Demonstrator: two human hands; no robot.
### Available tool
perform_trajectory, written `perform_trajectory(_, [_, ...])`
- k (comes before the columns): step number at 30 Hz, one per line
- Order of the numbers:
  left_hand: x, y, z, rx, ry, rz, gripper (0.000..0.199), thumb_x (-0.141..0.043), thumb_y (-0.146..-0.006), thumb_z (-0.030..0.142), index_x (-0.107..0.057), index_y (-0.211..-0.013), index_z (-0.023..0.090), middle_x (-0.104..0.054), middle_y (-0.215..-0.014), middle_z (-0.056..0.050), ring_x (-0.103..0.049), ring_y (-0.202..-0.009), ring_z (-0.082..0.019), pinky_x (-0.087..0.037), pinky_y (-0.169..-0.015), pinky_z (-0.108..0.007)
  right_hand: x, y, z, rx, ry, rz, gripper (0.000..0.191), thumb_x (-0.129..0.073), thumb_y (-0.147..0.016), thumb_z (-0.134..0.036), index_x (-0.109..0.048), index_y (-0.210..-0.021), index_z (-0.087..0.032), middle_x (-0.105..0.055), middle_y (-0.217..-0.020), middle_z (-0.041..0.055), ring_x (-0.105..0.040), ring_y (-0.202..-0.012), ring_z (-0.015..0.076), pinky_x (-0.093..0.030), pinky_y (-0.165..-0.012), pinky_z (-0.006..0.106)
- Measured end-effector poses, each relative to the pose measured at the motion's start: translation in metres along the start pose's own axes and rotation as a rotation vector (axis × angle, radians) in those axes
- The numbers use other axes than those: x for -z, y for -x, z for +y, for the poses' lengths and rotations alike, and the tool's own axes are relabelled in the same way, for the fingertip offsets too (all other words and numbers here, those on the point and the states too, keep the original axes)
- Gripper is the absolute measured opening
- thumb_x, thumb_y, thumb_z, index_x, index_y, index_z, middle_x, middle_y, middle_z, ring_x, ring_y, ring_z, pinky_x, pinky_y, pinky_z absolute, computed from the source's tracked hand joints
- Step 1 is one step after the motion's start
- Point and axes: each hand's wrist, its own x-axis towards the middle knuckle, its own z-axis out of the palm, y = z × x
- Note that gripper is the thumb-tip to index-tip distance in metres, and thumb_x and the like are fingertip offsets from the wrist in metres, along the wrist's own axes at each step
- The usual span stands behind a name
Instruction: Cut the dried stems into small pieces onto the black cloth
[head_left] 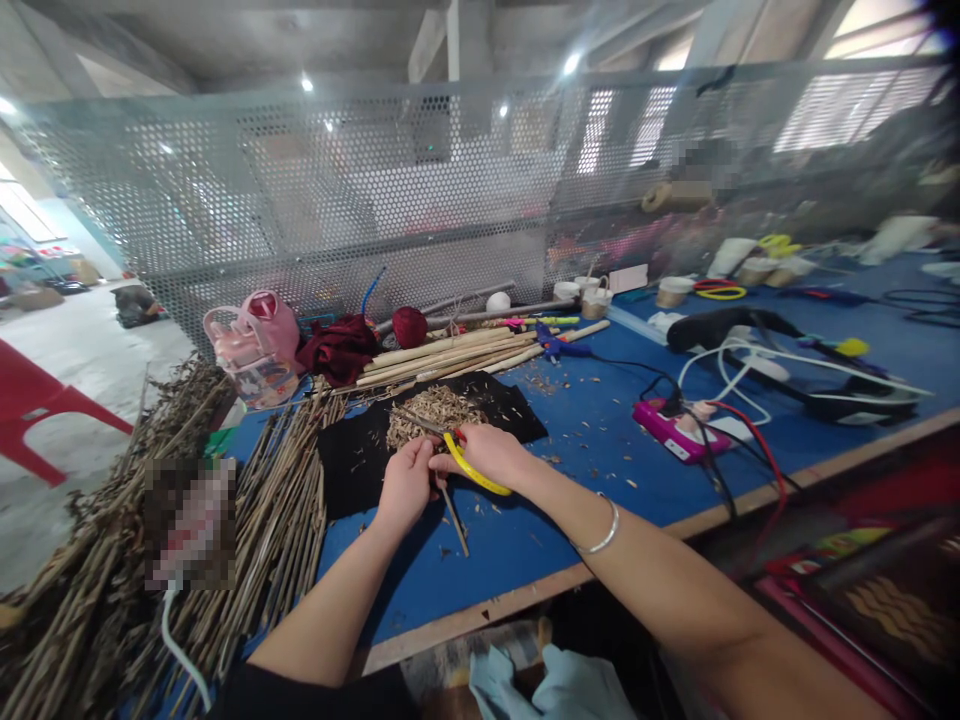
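My right hand [491, 455] is closed around scissors [477, 474] with yellow handles, whose blades point up and to the left over a heap of short, dry plant clippings [431, 408]. Close beside it, my left hand [403, 487] pinches a thin dried stalk [455, 522] that slants down toward the table's front edge. The fingertips of both hands nearly meet, and the stalk's upper end is hidden there. Beneath the heap lies a black cloth [346, 475]. A big bundle of long dried stalks [277, 500] rests just left of my left hand.
Peeled sticks [442, 357], dark red yarn [409, 327] and a blue glue gun [559, 345] lie behind the cloth. A pink bottle [259, 350] stands back left. On the right are a purple power strip [679, 430] and cables. A perforated metal screen [337, 210] borders the blue table.
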Motion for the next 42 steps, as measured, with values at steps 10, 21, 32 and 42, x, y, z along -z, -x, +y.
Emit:
perform_trajectory(10, [0.0009, -0.0006, 0.0011, 0.087, -0.012, 0.017, 0.026, -0.043, -0.082, 0.035, -0.056, -0.093, 0.016, -0.051, -0.048, 0.003, -0.049, -0.04, -0.009, -0.035, -0.034, -0.016, -0.0001, -0.0019, 0.0014, -0.029, -0.019, -0.038, 0.069, -0.044, -0.06, -0.08, -0.063, -0.088, -0.02, -0.067, -0.089, 0.0119, -0.063, -0.082, 0.0265, -0.043, -0.062, 0.028])
perform_trajectory(21, [0.0028, -0.001, 0.0018, 0.076, -0.03, 0.036, 0.029, -0.046, -0.078, 0.041, -0.058, -0.091, 0.017, -0.053, -0.049, 0.004, -0.048, -0.04, -0.009, -0.037, -0.035, -0.016, -0.0003, -0.0034, 0.0007, -0.038, 0.007, -0.023, 0.069, -0.045, -0.058, -0.081, -0.063, -0.085, -0.02, -0.067, -0.088, 0.0107, -0.063, -0.083, 0.026, -0.042, -0.061, 0.026])
perform_trajectory(32, [0.0074, -0.0029, -0.0011, -0.077, -0.085, 0.051, 0.029, -0.053, -0.074, 0.046, -0.054, -0.074, 0.017, -0.048, -0.045, 0.005, -0.043, -0.037, -0.008, -0.034, -0.033, -0.016, 0.0002, 0.0025, 0.0011, 0.045, -0.017, 0.015, 0.075, -0.049, -0.058, -0.078, -0.052, -0.102, -0.017, -0.064, -0.095, 0.0114, -0.061, -0.088, 0.0262, -0.041, -0.066, 0.028])
perform_trajectory(42, [0.0053, -0.0013, 0.0052, -0.006, 0.045, 0.052, 0.038, -0.055, -0.071, 0.048, -0.061, -0.087, 0.014, -0.051, -0.053, 0.003, -0.046, -0.045, -0.008, -0.039, -0.041, -0.017, -0.0052, -0.0024, 0.0023, 0.048, -0.019, 0.058, 0.065, -0.044, -0.066, -0.075, -0.053, -0.096, -0.019, -0.065, -0.09, 0.0098, -0.062, -0.084, 0.0251, -0.039, -0.063, 0.028])
